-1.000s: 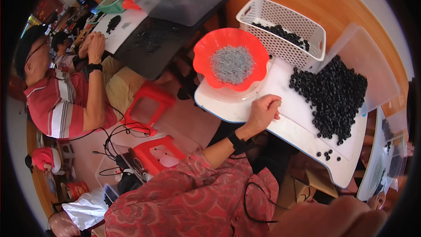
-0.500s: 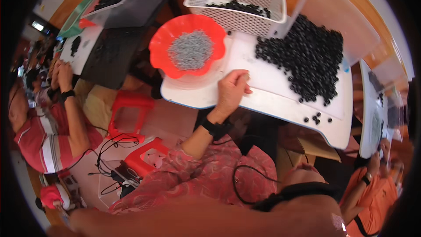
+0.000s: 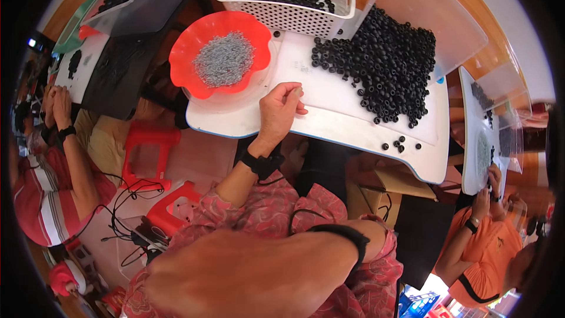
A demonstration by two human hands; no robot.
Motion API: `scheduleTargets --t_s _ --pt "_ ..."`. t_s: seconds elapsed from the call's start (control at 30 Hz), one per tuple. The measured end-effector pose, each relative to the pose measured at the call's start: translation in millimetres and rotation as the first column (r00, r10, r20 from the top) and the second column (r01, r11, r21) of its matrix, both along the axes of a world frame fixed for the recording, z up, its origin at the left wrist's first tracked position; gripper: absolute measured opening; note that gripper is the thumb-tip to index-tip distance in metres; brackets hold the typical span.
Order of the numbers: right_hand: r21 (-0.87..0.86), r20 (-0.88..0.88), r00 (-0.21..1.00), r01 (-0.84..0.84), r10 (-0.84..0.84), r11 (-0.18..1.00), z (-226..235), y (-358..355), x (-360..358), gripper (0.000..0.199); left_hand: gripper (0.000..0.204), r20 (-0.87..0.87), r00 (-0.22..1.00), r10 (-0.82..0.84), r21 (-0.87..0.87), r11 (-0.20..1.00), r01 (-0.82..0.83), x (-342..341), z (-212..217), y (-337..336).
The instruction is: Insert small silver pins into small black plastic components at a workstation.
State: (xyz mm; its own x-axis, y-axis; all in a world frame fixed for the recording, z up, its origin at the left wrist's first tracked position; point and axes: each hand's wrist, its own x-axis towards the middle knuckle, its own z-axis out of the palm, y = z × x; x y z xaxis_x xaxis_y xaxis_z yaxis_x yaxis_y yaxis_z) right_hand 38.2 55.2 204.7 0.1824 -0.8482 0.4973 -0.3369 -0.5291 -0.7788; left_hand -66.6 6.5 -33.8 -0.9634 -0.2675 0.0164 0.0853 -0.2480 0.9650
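Note:
My left hand point(image 3: 276, 112) rests on the white table board point(image 3: 329, 123), just right of a red wavy-rimmed bowl point(image 3: 194, 47) that holds small grey metal pieces point(image 3: 223, 59). Its fingers are curled and pinched against the thumb; I can make out nothing between them. A large pile of black rubber rings point(image 3: 382, 65) lies to the hand's right, with a few loose rings point(image 3: 399, 143) near the front edge. My right hand point(image 3: 235, 277) is a big blurred shape close to the camera at the bottom, with a black band at the wrist; its fingers are not visible.
A white perforated basket point(image 3: 294, 17) with more black rings stands behind the bowl, beside a clear plastic tub point(image 3: 435, 17). Red stools point(image 3: 147, 147) and cables point(image 3: 129, 200) are on the floor at left. A person in a striped shirt point(image 3: 41, 200) works at left, another in orange point(image 3: 482, 259) at right.
The view has swung so the table sits higher and more centred. My left hand went from lying flat near the table edge to a pinched pose. My right arm has risen close to the camera.

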Motion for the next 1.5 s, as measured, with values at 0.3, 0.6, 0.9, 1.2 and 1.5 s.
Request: scheduleTargets --t_s 0.3,0.6,0.9,1.2,1.5 --pt "0.694 0.308 0.476 0.48 -0.824 0.537 -97.0 75.3 -62.1 0.011 0.013 -0.284 0.943 0.172 -0.7 0.636 -0.326 -9.7 -10.2 -13.9" --pt "0.601 0.009 -0.067 0.798 -0.998 -0.048 -205.7 110.4 -91.1 0.015 0.02 -0.195 0.976 0.093 -0.81 0.547 -0.214 -40.7 7.4 -0.1" --pt "0.273 -0.176 -0.247 0.918 -0.953 -0.288 -231.8 107.8 -95.6 0.012 0.02 -0.072 0.996 0.058 -0.902 0.422 -0.09 -50.6 7.0 1.7" --pt "0.18 -0.176 -0.29 0.93 -0.941 -0.321 -233.8 104.3 -90.4 0.01 0.013 -0.027 0.999 0.027 -0.903 0.427 -0.036 -50.6 14.7 1.0" --pt "0.133 -0.135 -0.286 0.944 -0.949 -0.303 -238.1 104.7 -87.2 0.01 0.008 -0.208 0.978 -0.019 -0.856 0.487 -0.172 -49.4 3.5 1.3"
